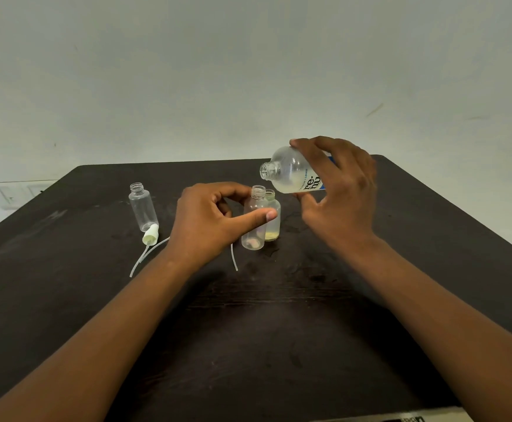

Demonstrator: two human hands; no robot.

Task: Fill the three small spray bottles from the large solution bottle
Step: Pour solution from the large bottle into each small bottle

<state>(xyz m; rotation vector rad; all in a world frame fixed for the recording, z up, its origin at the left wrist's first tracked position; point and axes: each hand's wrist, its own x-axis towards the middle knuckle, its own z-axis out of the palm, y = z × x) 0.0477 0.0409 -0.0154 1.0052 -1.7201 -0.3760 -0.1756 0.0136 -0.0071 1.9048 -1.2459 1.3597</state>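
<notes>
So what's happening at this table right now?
A person is mid-pour. The right hand holds the large clear labelled solution bottle tipped on its side, its open mouth above a small clear uncapped spray bottle that the left hand grips on the dark table. No stream is visible. Right behind it stands a second small bottle with yellowish liquid at the bottom. A third small clear bottle stands apart to the left, beside a white spray cap with tube.
</notes>
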